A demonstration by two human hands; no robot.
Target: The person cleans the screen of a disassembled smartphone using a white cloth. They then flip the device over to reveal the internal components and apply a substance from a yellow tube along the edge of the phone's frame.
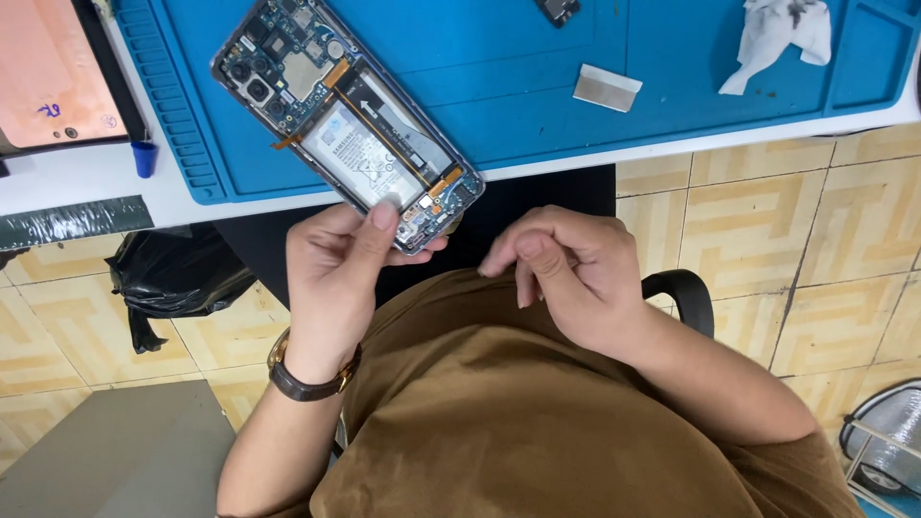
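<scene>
My left hand (336, 273) grips the near end of an opened smartphone (345, 120), thumb pressed on its lower edge. The phone has no back cover, so its circuit boards, camera modules, orange flex cables and white battery are exposed. It is tilted, its far end over the blue work mat (537, 86). My right hand (566, 269) hovers a little to the right of the phone, fingers curled loosely with the tips pinched together; whether something tiny is between them I cannot tell. A wristwatch (307, 379) sits on my left wrist.
On the mat lie a small metal scraper blade (606, 87), a crumpled white wipe (777, 34) and a dark small part (556, 10). A copper-coloured panel (48, 72) rests at the left. A black bag (173, 273) lies on the tiled floor; a chair armrest (683, 293) is at my right.
</scene>
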